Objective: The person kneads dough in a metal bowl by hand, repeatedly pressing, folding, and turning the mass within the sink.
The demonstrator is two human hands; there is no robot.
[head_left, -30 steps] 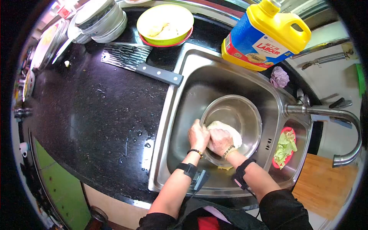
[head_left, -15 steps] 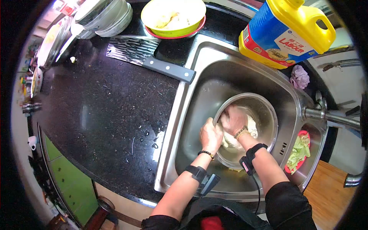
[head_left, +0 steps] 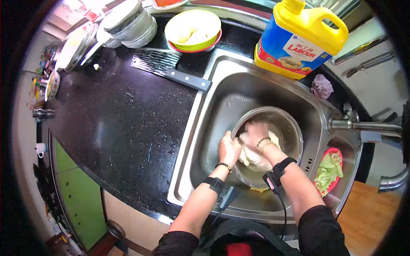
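Observation:
A round metal bowl [head_left: 294, 123] sits in the sink, with cloudy water and a pale piece of meat that looks like raw chicken [head_left: 255, 158] inside. My left hand [head_left: 229, 149] grips the bowl's left rim, fingers curled over the edge. Inside the bowl, my right hand [head_left: 257, 132] presses onto the upper part of the chicken; its fingers are blurred and partly hidden. Some yellowish scraps [head_left: 258, 189] lie under the bowl's near edge.
A cleaver [head_left: 188, 80] lies on the black counter [head_left: 124, 128], its handle reaching the sink rim [head_left: 188, 158]. Behind stand a yellow bowl [head_left: 193, 42], stacked bowls [head_left: 143, 32] and a yellow detergent jug [head_left: 294, 47]. Right are the faucet [head_left: 363, 126] and a red basket [head_left: 340, 170] holding leaves.
My right hand has shifted slightly within the bowl, and more of the chicken shows below it. The left hand keeps to the rim. The whole view has shifted a little.

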